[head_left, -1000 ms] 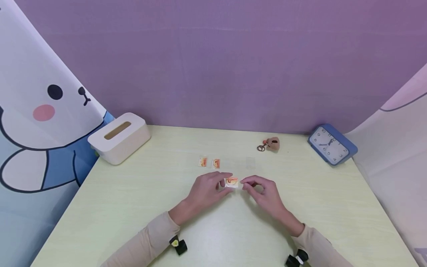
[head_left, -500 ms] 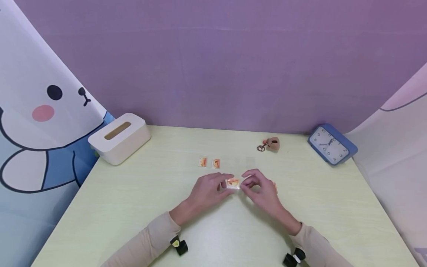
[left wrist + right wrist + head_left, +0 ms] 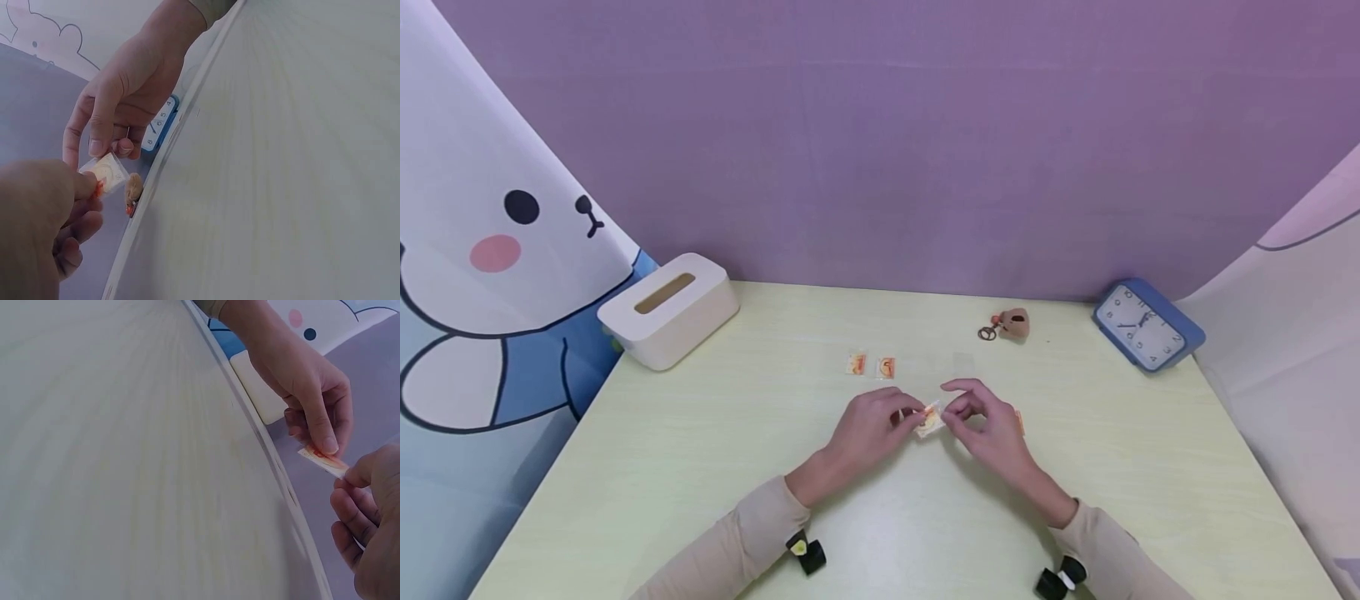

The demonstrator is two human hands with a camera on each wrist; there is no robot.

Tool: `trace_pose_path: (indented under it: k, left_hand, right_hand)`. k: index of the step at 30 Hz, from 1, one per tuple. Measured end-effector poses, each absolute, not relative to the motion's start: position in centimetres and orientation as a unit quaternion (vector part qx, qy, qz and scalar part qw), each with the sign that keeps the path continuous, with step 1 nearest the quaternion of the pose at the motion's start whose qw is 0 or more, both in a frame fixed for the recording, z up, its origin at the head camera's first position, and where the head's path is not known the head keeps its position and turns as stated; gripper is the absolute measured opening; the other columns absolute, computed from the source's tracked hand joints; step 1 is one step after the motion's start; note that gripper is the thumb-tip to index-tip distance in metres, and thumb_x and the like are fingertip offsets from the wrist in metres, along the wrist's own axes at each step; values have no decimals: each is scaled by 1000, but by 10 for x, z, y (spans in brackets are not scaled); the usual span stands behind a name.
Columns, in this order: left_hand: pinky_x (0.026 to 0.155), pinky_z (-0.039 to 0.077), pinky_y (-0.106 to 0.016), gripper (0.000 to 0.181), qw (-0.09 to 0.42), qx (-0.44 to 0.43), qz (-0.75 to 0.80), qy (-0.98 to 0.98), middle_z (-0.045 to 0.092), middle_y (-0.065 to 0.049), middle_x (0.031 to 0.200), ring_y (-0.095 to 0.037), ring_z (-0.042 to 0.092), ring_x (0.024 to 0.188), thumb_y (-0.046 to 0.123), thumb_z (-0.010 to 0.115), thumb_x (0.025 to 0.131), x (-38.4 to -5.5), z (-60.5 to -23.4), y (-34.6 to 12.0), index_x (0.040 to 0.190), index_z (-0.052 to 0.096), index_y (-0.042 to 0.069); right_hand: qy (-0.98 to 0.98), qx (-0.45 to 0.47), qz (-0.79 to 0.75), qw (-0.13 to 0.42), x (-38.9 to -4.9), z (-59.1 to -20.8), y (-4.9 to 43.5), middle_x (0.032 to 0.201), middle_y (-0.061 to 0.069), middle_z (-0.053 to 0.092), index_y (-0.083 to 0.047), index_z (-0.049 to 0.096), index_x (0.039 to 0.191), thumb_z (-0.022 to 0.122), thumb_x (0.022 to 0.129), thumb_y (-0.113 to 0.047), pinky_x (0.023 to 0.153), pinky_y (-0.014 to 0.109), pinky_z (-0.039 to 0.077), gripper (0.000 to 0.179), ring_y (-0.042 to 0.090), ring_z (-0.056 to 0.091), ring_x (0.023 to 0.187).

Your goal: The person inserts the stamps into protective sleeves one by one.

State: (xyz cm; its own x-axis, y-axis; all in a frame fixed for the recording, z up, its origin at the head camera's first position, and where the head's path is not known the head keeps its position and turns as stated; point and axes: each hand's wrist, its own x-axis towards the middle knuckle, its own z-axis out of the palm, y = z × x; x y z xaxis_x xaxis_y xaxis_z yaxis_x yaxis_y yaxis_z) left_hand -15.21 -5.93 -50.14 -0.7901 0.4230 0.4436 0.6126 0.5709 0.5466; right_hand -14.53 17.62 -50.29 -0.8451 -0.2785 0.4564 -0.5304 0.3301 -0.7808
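Between the two hands in the head view is a small clear plastic packet (image 3: 929, 419) with orange and white print. My left hand (image 3: 872, 423) pinches its left end between thumb and fingers. At the other end, the thumb and a finger of my right hand (image 3: 992, 425) pinch the packet's edge. The right wrist view shows the packet (image 3: 323, 460) stretched flat between both sets of fingertips. From the left wrist, its pale face (image 3: 109, 170) and an orange corner under the left thumb show. An orange-printed piece (image 3: 1019, 422) peeks out beside the right hand, mostly hidden behind it.
Two similar small packets, one left (image 3: 856, 363) and one right (image 3: 886, 367), lie beyond the hands, with a faint clear piece (image 3: 963, 364) further right. A white tissue box (image 3: 700, 312), a brown keychain (image 3: 1013, 323) and a blue clock (image 3: 1148, 325) stand along the back.
The packet has tilted and shifted slightly right, and the left fingers have closed further over it. The right hand has moved in to its edge, uncovering the orange piece beside it.
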Motion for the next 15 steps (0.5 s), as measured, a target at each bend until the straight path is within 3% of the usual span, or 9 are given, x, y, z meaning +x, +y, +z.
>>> trace_pose_path:
  k: [7,15]
  left_hand:
    - [69,54,-21,6,81,-275,-403,-869,80,5,90,-1,63,73,11,87,97,-151,-498,-58,103,85,14]
    - [69,55,-21,5,52,-263,-429,-862,80,6,88,1,63,73,16,86,100,-156,-503,-59,99,84,11]
  right_hand:
    - [-813,248,511,127,-146,-504,177,91,3,81,-1,70,132,83,92,13,77,30,64,44,16,76,81]
    - [-818,234,512,120,-146,-501,182,94,4,81,-1,71,132,81,93,13,80,28,63,42,14,75,82]
